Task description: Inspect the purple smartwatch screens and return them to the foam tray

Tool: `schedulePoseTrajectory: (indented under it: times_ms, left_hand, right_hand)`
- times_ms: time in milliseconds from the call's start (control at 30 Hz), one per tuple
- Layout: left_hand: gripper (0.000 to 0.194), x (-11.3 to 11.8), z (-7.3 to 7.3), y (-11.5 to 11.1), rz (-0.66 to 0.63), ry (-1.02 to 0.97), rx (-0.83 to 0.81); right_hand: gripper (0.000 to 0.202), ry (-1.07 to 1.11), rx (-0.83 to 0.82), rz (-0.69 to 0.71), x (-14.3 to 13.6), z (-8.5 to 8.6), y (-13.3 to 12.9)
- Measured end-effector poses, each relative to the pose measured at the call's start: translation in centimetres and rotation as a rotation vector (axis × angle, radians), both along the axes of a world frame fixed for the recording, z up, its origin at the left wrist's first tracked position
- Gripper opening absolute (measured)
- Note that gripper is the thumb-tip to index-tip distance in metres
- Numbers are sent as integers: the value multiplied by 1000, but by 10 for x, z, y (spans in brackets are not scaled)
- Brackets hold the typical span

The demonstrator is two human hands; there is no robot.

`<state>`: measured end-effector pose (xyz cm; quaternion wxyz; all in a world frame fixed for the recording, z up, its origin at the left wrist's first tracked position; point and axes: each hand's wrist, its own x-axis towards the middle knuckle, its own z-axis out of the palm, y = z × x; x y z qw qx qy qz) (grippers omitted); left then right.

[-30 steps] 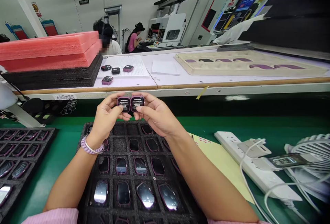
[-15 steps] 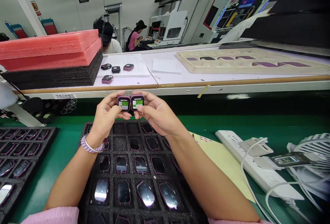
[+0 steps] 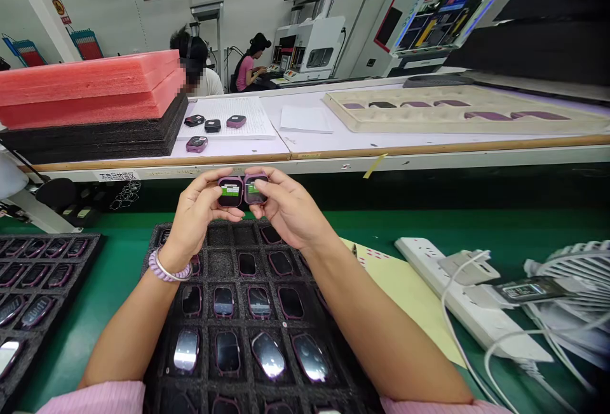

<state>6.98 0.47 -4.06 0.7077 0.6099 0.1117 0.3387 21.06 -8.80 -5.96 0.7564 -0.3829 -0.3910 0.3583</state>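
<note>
I hold two small watch bodies side by side, just above the far edge of the foam tray (image 3: 157, 312). My left hand (image 3: 197, 211) is pinched on the left watch (image 3: 230, 191), thumb along its near edge and fingers behind it; my right hand (image 3: 286, 207) is clamped the same way on the right watch (image 3: 256, 189). The two cases touch, faces tilted up toward me, so I can read both lit screens at once; each shows a green band. My right thumb lies over the near corner of its screen, which seems a handy place for pressing the glass.

I keep them raised clear of the tray, so nothing knocks the other watches (image 3: 260, 303) lying face up in their own foam pockets below my wrists. Several pockets in the far rows are bare, close under my hands. A second tray (image 3: 71, 274) of the same kind sits to the left on the green table (image 3: 114, 268).

To the right lie a yellow sheet (image 3: 405, 293), a white power strip (image 3: 457, 300) with cables plugged in, and a fan (image 3: 581, 274). On the far shelf four loose watches (image 3: 213, 126) rest on and beside a paper, next to stacked red and black foam (image 3: 90, 93), and a beige moulded tray (image 3: 457, 115) holds purple parts. Two people sit at work far behind.
</note>
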Motion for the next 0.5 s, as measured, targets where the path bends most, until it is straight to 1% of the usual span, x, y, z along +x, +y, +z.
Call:
schedulePoseTrajectory:
  times_ms: [267,500]
  left_hand:
    - [42,1,-3,0,-6,-15,21]
    - [40,1,-4,0,18,-19,32]
  right_hand:
    - [41,-43,-14,-38,-1,-1,0]
    - [42,-68,-12,-10,-2,0,-3]
